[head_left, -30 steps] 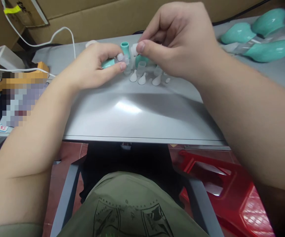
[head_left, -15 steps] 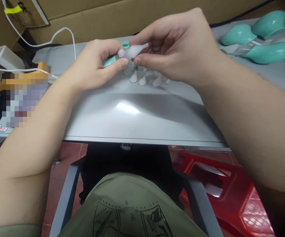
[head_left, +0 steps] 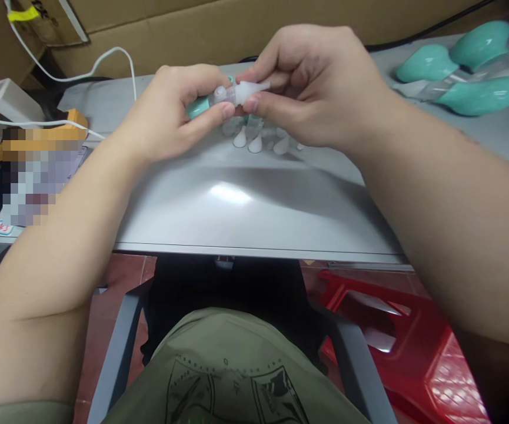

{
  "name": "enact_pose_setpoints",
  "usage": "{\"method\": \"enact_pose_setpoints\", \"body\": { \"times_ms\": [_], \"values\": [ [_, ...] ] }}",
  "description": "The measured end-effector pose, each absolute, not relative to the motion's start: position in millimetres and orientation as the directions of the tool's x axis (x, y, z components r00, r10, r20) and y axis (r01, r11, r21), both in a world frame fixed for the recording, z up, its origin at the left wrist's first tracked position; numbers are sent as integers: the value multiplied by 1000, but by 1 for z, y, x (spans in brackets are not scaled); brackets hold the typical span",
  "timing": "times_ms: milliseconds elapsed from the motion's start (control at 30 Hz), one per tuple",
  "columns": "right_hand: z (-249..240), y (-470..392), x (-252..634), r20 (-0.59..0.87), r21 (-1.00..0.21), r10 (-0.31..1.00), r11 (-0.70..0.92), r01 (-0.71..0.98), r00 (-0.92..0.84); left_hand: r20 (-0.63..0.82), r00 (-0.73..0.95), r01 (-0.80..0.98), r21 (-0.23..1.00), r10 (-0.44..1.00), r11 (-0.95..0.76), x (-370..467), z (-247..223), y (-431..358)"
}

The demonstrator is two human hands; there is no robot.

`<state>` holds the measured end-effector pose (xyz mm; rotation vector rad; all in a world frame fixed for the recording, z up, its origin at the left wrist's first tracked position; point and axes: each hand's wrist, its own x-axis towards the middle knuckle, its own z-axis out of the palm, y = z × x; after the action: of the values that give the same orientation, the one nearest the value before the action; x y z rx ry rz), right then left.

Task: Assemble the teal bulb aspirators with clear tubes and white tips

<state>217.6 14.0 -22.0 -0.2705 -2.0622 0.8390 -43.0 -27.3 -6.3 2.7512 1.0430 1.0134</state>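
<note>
My left hand [head_left: 186, 103] is closed around a teal bulb aspirator [head_left: 198, 108], whose clear neck [head_left: 223, 95] points right between thumb and fingers. Thumb and fingers of my right hand [head_left: 302, 85] pinch a white nozzle tip [head_left: 248, 90], its wide end against the clear neck. How far the tip sits on the neck I cannot tell. Below the hands, several loose white tips [head_left: 255, 143] stand on the grey table [head_left: 183, 206]. Clear and teal small parts [head_left: 254, 122] behind them are partly hidden by my fingers.
Several teal bulb aspirators [head_left: 486, 95] lie at the back right. Cardboard [head_left: 183, 35] walls the back of the table. A white charger [head_left: 13, 105] with cables is at the left, near a yellow-orange object [head_left: 75, 121]. A red plastic stool [head_left: 417, 335] stands below right.
The white tip and the clear neck are now in line and closer together. My right hand has shifted slightly right and down; the left fingers have moved slightly.
</note>
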Motion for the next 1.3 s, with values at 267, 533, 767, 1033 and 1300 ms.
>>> {"method": "enact_pose_setpoints", "body": {
  "times_ms": [267,533,767,1033,1300],
  "values": [
    [-15,11,227,670,-416,460,883,217,-583,628,575,515,221,525,-828,-45,-11,-22],
    [-16,19,230,719,-248,343,939,238,-604,598,619,533,158,510,-831,-47,-9,-24],
    [-13,32,233,730,-94,204,975,201,-652,578,635,526,160,512,-835,-45,-4,-27],
    [-9,27,237,693,15,178,965,260,-699,556,639,557,142,532,-818,-45,-3,-26],
    [-9,26,236,655,45,213,947,319,-725,549,610,562,209,572,-800,-43,-3,-29]
  ]
}}
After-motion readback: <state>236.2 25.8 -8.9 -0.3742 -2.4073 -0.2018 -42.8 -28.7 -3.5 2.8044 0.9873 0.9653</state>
